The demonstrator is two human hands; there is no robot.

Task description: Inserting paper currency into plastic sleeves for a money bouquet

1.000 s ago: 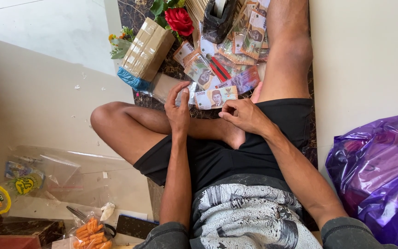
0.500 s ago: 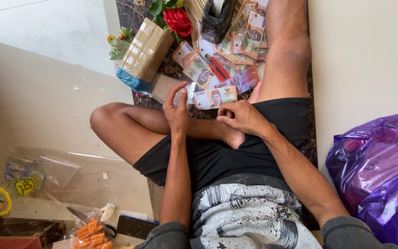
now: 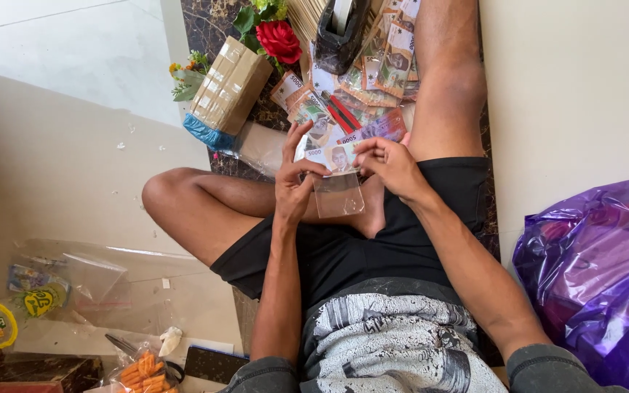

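Both hands meet over the seated person's lap: the left hand [image 3: 294, 191] pinches the mouth of a small clear sleeve [image 3: 338, 195], apparently to keep it open, while the right hand [image 3: 391, 164] grips a banknote [image 3: 338, 156] at that opening. Note lies crosswise, long axis hand to hand; sleeve hangs toward the body, beside loose banknotes [image 3: 373, 69].

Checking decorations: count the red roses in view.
1. The rose lies at the top, left of the tape dispenser, beyond both hands. Others may be hidden past the frame edge.
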